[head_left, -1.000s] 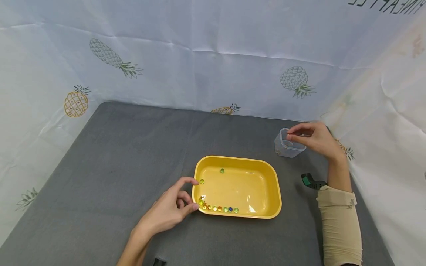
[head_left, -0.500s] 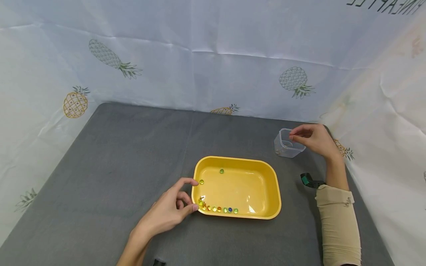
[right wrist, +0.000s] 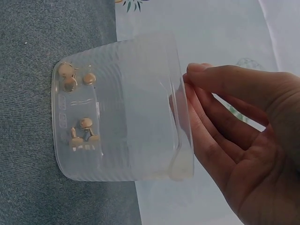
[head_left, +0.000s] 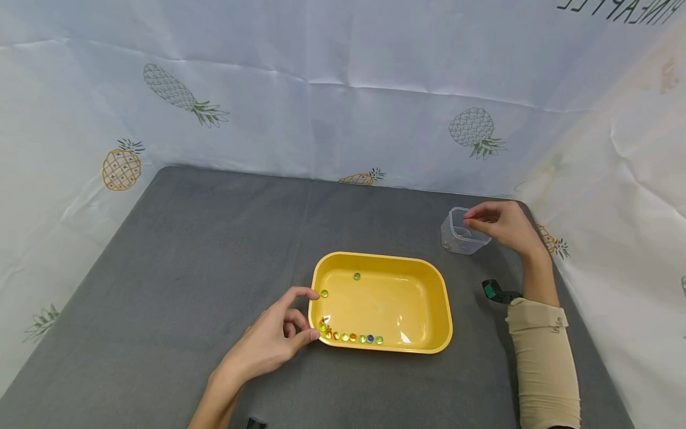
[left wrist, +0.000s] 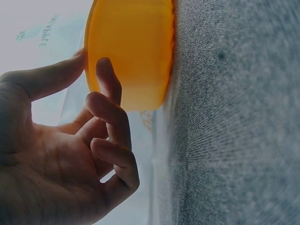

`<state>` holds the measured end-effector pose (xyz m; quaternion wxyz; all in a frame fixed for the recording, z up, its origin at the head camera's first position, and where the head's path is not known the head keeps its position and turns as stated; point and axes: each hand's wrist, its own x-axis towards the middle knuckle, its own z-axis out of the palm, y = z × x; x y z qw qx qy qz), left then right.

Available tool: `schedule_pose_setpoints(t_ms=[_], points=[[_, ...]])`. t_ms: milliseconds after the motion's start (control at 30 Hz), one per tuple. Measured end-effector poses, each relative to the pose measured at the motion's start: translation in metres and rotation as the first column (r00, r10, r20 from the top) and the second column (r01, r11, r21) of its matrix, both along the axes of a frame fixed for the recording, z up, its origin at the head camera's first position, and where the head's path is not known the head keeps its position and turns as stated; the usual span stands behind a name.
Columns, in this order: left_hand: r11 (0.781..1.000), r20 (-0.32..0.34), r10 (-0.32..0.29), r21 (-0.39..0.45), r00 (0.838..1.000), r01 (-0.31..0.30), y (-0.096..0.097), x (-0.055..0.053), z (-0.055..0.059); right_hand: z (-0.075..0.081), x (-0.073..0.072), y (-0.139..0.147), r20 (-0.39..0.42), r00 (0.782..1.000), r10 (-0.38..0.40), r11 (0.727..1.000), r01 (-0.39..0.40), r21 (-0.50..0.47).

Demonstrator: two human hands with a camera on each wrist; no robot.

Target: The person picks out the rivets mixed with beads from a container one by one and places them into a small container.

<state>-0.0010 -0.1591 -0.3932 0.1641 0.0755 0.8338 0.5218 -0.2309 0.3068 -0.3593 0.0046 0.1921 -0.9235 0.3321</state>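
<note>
My left hand [head_left: 276, 333] holds the left edge of a yellow tray [head_left: 439, 310]. Its thumb [left wrist: 70, 68] and index fingertip are at the rim; the other fingers curl by the outer wall. Glass marbles in several colours, one a blue marble [head_left: 370, 338], mostly lie along the tray's near side. At the back right, my right hand [head_left: 506, 226] is over a clear plastic container [right wrist: 122, 154], thumb and fingertips close together at its opening. I cannot tell whether something small is between them. Small gold-coloured, round-headed pieces [right wrist: 86, 123] lie at the container's bottom.
A grey-covered table [head_left: 214, 256] carries everything. White cloth [head_left: 300, 89] printed with pineapples hangs along its back and sides. A black and green wrist device [head_left: 498, 292] shows beside the right forearm, below a beige sleeve [head_left: 543, 357].
The right hand shifts only slightly over the clear container. The left hand, the yellow tray and the marbles stay as they were.
</note>
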Motion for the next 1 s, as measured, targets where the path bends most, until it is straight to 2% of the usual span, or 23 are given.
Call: schedule_pose_setpoints(t_ms=[300,633,833,1000], points=[[1.0,0.009,0.003,0.001,1.0,-0.003,0.0,-0.001,0.0,-0.001,-0.001,-0.002,0.033,0.999,0.009,1.0,-0.009,-0.007],[1.0,0.017,0.003,0.012,1.0,-0.004,0.0,-0.001,0.0,0.002,0.0,-0.008,0.01,1.0,0.017,1.0,-0.017,0.003],[1.0,0.023,0.008,0.013,1.0,-0.009,0.0,-0.001,0.0,0.005,-0.003,-0.018,-0.019,0.998,0.068,0.998,-0.068,-0.008],[1.0,0.031,0.006,0.006,1.0,-0.006,0.0,-0.002,0.0,0.007,-0.003,-0.027,0.0,0.998,0.068,0.998,-0.068,-0.001]])
